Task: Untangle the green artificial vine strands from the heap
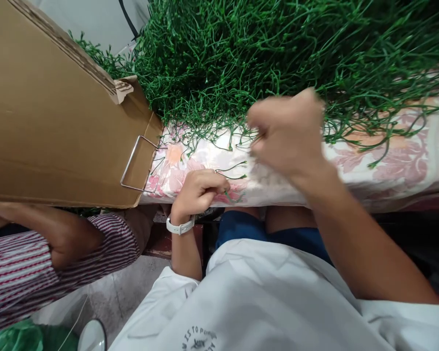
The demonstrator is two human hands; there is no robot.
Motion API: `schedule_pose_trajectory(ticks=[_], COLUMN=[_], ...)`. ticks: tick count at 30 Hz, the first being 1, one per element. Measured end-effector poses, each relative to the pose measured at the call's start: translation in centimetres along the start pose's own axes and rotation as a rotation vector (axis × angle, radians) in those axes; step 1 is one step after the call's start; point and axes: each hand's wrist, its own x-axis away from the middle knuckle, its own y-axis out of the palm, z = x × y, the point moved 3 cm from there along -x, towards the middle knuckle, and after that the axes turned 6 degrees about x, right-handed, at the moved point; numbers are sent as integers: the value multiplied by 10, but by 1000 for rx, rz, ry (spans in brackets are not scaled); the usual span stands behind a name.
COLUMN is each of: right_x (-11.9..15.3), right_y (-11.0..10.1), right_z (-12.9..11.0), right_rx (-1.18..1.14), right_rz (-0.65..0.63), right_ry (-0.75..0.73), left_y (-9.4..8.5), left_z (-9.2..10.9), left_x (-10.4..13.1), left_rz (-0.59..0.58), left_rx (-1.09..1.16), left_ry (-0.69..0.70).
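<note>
Head view: L hand (205, 187) is low over the near edge of the bench (292, 194), fingers curled, thumb up against the forefinger; a blurred green sprig (235, 198) sticks out at its fingertips & looks pinched there. A 2nd thin stem (234, 171) w/ forked green tips is just ahead of L hand's knuckles, pointing toward R hand's side; can't tell if it's gripped or only lying there. R hand (289, 131) is raised ahead & to the right of L hand, motion-blurred, fingers bent into a loose fist, thumb side toward L hand; can't tell if there's anything in it.

Big pile of green sprigs (249, 58) is ahead of both hands, spreading L to R beyond them; loose ends trail back onto the floral cover (208, 151) btwn pile & L hand, & more strands hang right of R hand. Bent wire frame (129, 165) is left of L hand, at the edge of an open cardboard box (58, 117), which stands farther left & ahead. White wristband (180, 226) sits right behind L hand. Also left of & behind L hand, beyond the box's near edge: another person's arm (76, 239) & striped clothing (18, 278), w/ a green plastic bag (18, 336) farther back.
</note>
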Motion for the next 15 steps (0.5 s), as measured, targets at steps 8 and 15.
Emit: schedule_pose_trajectory(ticks=[8, 15], right_x=[-40, -30], right_y=[-27, 6], right_z=[10, 10], right_rx=[113, 128], right_rz=[-93, -117], right_ry=[10, -285], left_y=[-1, -3], left_z=[-14, -4], left_x=[10, 9], left_rz=[366, 207], left_rx=[296, 267], left_ry=[-133, -46])
